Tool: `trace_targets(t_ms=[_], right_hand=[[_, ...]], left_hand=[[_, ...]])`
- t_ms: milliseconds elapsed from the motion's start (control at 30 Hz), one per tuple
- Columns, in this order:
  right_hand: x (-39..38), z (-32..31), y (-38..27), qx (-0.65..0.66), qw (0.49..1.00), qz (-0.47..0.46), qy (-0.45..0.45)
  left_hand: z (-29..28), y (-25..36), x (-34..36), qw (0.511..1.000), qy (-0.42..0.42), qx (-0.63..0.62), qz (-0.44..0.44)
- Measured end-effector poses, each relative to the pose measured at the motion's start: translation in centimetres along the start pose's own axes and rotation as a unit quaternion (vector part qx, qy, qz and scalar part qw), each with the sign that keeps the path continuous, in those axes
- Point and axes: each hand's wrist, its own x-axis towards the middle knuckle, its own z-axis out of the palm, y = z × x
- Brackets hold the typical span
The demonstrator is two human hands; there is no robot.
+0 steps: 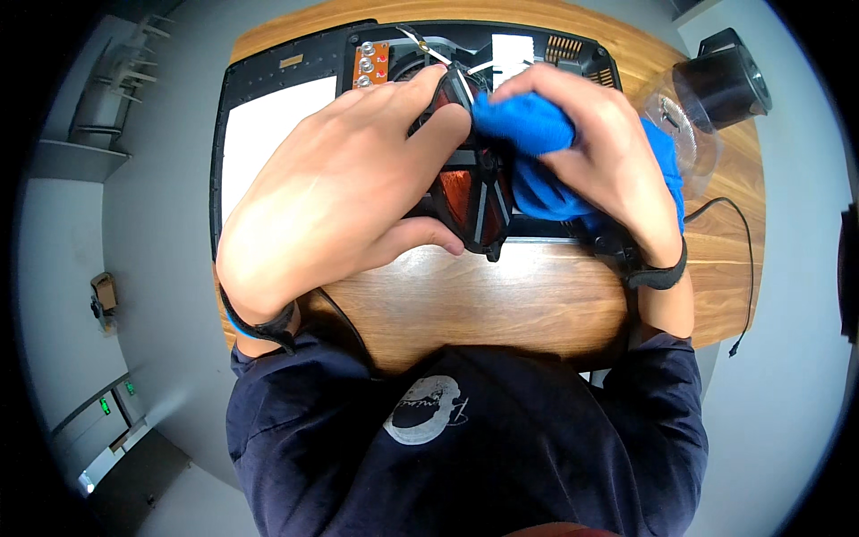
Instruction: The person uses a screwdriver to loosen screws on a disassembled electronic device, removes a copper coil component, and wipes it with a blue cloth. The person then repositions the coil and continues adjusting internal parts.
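Note:
In my left hand (344, 174) is a round black-framed copper coil (458, 197), tilted up on edge. My fingers close on its upper rim, and the thumb lies by its lower left side. My right hand (613, 139) grips a bunched blue cloth (532, 125), which meets the coil's upper right edge. More of the cloth hangs below that palm. Beneath both hands lies an opened black appliance housing (268, 79) with an orange circuit board (369, 63), wires and a white patch (513, 54). My hands hide much of its inside.
A black cylindrical container (723, 82) and a clear plastic vessel (689, 134) are at the right edge of the wooden table (483, 300). A black power cable (750, 242) runs over the table's right side, its end near the edge.

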Motion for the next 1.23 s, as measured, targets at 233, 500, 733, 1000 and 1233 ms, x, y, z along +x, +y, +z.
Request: trace_targets(t_ms=[233,500,733,1000,1233], right_hand=[[1.4,0.7,-0.5,0.017,0.998,-0.064,-0.023],[0.0,-0.9,-0.5,-0.022,0.997,-0.007,-0.077],[-0.1,0.1,-1.0,0.029,0.993,-0.038,-0.105],[-4.2,-4.8,0.7,-0.004,0.961,0.038,-0.274],[-5.6,-11.0,3.2,-0.001,0.990,0.010,-0.139]], left_hand=[[0.1,-0.2,-0.5,1.000,0.003,0.015,-0.005],[-0.1,-0.3,-0.4,1.000,-0.023,-0.009,-0.020],[-0.3,-0.4,-0.7,0.999,-0.029,-0.017,-0.022],[-0.9,-0.9,-1.4,0.997,-0.057,-0.039,-0.040],[-2.4,-1.8,-5.1,0.998,-0.002,-0.052,-0.033]])
